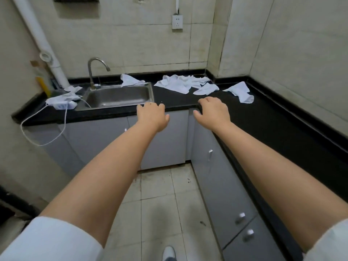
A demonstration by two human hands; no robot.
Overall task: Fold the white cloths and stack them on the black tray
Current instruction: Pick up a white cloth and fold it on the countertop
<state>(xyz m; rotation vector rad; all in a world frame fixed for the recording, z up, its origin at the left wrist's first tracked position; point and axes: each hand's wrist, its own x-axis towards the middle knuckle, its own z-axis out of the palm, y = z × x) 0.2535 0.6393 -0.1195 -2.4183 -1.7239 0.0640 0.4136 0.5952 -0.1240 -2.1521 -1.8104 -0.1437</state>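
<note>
Sleeves point(50, 240) of white fabric frame the bottom of our view, and a white shoe point(169, 252) shows on the tiled floor point(160, 204) between them. Our bare forearms reach forward over the floor toward the corner of the black bench point(273, 117). Our left hand point(153, 115) hovers at the bench's front edge just right of the sink point(120, 97), palm down, fingers loosely curled and holding nothing. Our right hand point(213, 112) hangs over the inner corner of the bench, also palm down, fingers relaxed and a little bent, holding nothing. Whether either hand touches the bench we cannot tell.

Grey cabinet doors point(169, 140) run beneath the bench on both legs of the corner.

Farther back, the white cloths lie crumpled and unfolded on the bench: a large heap point(180, 82) behind our hands, a smaller cloth point(206, 89) just right of it, and another cloth point(241, 92) well apart toward the right wall. One cloth point(130, 81) sits at the sink's back right corner near the faucet point(94, 72). More cloths point(64, 97) lie left of the sink over a white power strip point(64, 106), whose cord point(37, 129) dangles off the bench edge. A white pipe point(41, 40) and a wall socket point(177, 22) stand beyond.
</note>
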